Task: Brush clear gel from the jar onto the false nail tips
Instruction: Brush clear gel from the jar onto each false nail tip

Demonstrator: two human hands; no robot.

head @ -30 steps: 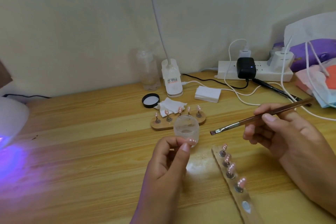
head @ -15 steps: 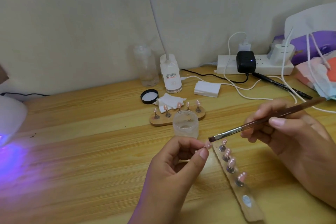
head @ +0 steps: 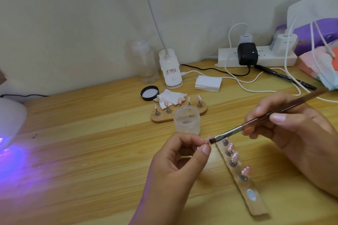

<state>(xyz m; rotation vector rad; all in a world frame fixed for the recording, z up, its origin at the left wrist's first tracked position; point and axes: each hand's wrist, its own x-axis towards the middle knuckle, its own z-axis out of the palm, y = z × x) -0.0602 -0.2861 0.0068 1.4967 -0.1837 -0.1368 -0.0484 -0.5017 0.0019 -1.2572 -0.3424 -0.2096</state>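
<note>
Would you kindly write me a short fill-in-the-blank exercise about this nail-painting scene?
1. The brush in the right hand touches a nail tip pinched by the ___.
2. The jar stands open; its black ___ lies by the tissue.
3. The oval holder behind the jar carries ___ tips.
Missing words: left hand; lid; five.
</note>
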